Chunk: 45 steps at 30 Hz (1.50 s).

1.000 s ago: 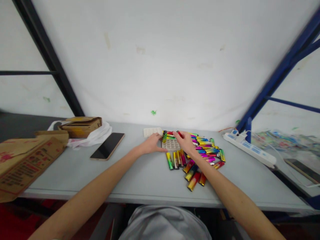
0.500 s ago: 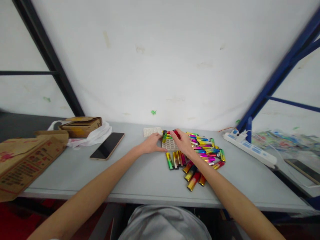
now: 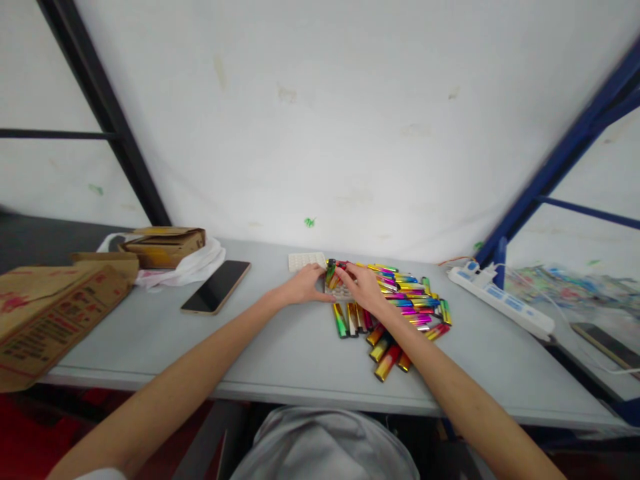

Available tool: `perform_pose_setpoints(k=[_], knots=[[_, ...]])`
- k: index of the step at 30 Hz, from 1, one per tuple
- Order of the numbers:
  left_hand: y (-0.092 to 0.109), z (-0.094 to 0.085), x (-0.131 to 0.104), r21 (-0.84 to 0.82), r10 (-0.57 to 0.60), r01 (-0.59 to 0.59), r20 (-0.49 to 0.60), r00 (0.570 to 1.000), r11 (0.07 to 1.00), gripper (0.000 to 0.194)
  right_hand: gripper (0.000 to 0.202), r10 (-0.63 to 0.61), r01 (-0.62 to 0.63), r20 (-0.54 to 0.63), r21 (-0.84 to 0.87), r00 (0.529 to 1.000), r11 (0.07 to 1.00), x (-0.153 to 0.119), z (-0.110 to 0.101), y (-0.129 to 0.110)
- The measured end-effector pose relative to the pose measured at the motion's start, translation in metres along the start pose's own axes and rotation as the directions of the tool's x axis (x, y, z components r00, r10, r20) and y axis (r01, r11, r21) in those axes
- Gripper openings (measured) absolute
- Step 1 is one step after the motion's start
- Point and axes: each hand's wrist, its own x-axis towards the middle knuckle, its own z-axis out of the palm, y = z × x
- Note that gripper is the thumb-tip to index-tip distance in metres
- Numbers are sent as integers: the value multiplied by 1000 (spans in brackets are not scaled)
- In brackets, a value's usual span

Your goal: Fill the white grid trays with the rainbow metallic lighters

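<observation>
Two bare hands meet over a small pale tray with a grid of cells [image 3: 340, 293], lying on a long light-grey table [image 3: 295, 347]. The left hand [image 3: 301, 285] curves around the tray's left side, thumb spread away from the fingers along the near edge. The right hand [image 3: 365, 287] reaches over the tray from the right, fingertips drawn close; I cannot tell whether they pinch anything, as the hand hides much of the grid. At the tray's far left corner, between both hands' fingertips, a slim shiny green-and-yellow stick [image 3: 331, 272] seems to stand with its dark end up; its exact tilt is hard to make out.

Just in front of the tray, a short row of glossy metallic sticks [image 3: 341, 321] lies side by side, long axes running toward the person. To the tray's right spreads a heap of multicoloured foil-bright sticks [image 3: 413, 303], many lying left to right, partly covered by the right forearm.

Behind the tray to the left is a second pale gridded tray [image 3: 303, 261]. Farther left of the tray lie a black-screened phone [image 3: 217, 287], an open brown cardboard box [image 3: 163, 250] on a white plastic bag [image 3: 200, 263], its contents unclear, and a larger red-printed carton [image 3: 65, 320], cut off. Well right of the tray is a white power strip [image 3: 505, 305] with plugs in it.
</observation>
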Motion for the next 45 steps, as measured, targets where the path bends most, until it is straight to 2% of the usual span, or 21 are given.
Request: perform_pose_setpoints(k=[8, 15, 20, 23, 25, 28, 30, 34, 37, 39, 41, 43, 45], knots=[[0, 0, 0, 9, -6, 6, 16, 1000, 1000, 69, 26, -110, 150, 178, -224, 978, 963, 3, 6, 4], [-2, 1, 1, 8, 18, -18, -2, 1000, 1000, 65, 32, -87, 162, 188, -430, 978, 888, 8, 7, -8], [-1, 0, 0, 35, -23, 23, 22, 999, 999, 69, 36, -82, 140, 194, -307, 978, 941, 5, -9, 4], [0, -3, 0, 18, -29, 28, 20, 999, 999, 71, 40, -19, 50, 123, -255, 992, 966, 9, -19, 26], [0, -6, -1, 22, -32, 31, 15, 999, 999, 71, 32, 22, 3, 93, -258, 995, 966, 17, -21, 43], [0, -12, -2, 45, -39, 38, 17, 999, 998, 70, 19, 15, 34, 179, -266, 984, 963, 35, -14, 64], [-1, -15, -3, 62, -52, 50, 32, 998, 997, 70, 19, -6, 74, 247, -267, 969, 961, 49, -5, 72], [-1, -16, -4, 101, -74, 68, 57, 996, 993, 71, 22, 3, 91, 362, -244, 932, 965, 69, 9, 74], [0, -14, -4, 112, -64, 57, 62, 996, 992, 71, 22, 28, 80, 413, -241, 910, 967, 74, 9, 72], [0, -14, -4, 115, -62, 55, 63, 996, 992, 71, 19, 4, 93, 381, -234, 924, 968, 74, 4, 70], [-1, -13, -4, 109, -61, 55, 53, 997, 992, 71, 19, 7, 43, 274, -173, 962, 984, 71, -3, 70], [-2, -13, -4, 98, -56, 52, 41, 998, 994, 71, 24, 75, -75, 135, -5, 988, 997, 66, -11, 68], [-2, -12, -4, 88, -51, 48, 34, 998, 995, 71, 33, 177, -180, 37, 243, 984, 953, 57, -19, 65]])
